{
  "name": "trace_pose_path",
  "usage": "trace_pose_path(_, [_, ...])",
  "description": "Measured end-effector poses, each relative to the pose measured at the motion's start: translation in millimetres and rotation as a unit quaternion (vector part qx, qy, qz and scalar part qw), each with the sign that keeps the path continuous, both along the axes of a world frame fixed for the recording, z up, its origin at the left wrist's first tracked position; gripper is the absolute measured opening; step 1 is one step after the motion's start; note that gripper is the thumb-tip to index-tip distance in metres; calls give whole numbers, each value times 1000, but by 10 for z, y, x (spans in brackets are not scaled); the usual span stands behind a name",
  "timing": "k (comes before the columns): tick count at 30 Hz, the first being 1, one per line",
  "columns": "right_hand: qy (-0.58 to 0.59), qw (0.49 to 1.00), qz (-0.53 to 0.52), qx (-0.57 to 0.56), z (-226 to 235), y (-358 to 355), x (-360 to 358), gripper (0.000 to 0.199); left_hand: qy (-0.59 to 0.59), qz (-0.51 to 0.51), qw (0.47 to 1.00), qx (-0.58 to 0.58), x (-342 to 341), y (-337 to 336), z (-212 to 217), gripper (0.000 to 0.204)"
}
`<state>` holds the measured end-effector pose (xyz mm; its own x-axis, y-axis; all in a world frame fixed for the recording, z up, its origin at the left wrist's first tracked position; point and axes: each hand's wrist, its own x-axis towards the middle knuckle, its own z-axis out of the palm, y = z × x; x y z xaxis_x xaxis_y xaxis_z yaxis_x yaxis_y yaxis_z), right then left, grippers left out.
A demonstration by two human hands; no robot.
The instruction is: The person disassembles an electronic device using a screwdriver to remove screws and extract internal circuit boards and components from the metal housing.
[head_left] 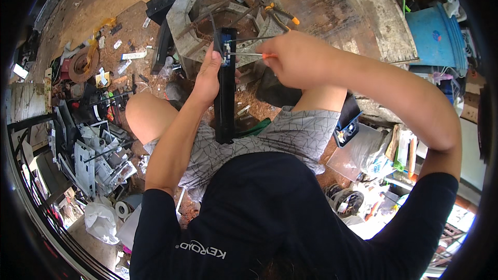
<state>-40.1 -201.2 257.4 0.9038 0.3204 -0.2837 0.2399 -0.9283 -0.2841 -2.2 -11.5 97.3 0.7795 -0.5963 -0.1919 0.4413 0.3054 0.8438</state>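
Observation:
My left hand (208, 75) is closed round a long, narrow black plastic casing (225, 103), which stands out from my lap toward the concrete ring. Near the casing's far end a small blue circuit board (226, 46) lies exposed. My right hand (300, 61) grips a screwdriver (248, 54) with an orange handle. Its thin metal shaft points left, and the tip reaches the board; whether it touches a screw is too small to tell. A dark thin strand (254, 38) runs from the board toward my right hand.
Pliers (281, 16) with orange-and-black handles lie on the octagonal concrete ring (181, 23), across which metal rods rest. Metal scrap (93, 161) is piled at left. A blue bucket (433, 39) stands at far right, and an opened black device (346, 130) lies beside my right thigh.

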Motion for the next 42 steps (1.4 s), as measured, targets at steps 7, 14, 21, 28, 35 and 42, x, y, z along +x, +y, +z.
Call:
trace_pose_path(7, [-178,962,155,-139,174,136,85,20,56,0,997,-48,79,-42,-63,52])
trace_pose_path(14, [299,916,-247,101,391,115,420,27,133,22,991,-17,93,-113,-72,46])
trace_pose_path(21, [-194,909,315,-191,232,140,274,22,127,17,992,8,105,-58,-24,55])
trace_pose_path(28, [57,952,93,-285,445,418,404,18,153,-5,988,-13,149,-91,-90,51])
trace_pose_path(35, [-183,956,209,-90,215,216,351,19,171,-14,985,-9,162,-49,-60,50])
trace_pose_path(42, [39,990,-14,-136,432,305,519,22,160,9,986,-35,192,-99,-130,56])
